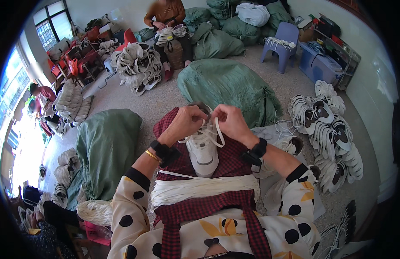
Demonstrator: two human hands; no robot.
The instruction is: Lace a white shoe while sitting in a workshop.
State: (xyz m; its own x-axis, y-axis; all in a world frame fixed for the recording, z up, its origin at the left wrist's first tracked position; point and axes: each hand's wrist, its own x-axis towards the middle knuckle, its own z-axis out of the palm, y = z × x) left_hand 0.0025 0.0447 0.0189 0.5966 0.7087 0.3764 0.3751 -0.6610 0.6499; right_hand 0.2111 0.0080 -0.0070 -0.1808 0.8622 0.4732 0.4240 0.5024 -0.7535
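A white sneaker (201, 151) rests on my lap over a red and black checked apron (231, 162), its toe pointing toward me. White shoelace (220, 134) crosses its front and loops out at the right. My left hand (185, 124) is closed at the upper left of the shoe, fingertips pinched at the lace by the collar. Beside it, my right hand (233, 124) pinches the lace on the other side. The two hands nearly meet above the tongue. Across my lap, nearer to me, lies a thick bundle of white laces (204, 190).
Green sacks stand ahead (230, 86) and at the left (107, 151). Stacked shoe uppers (331, 138) rise at the right, with another pile (137, 67) farther off. Beyond sits another person (167, 17). A purple chair (281, 47) and a blue bin (318, 64) stand at the back right.
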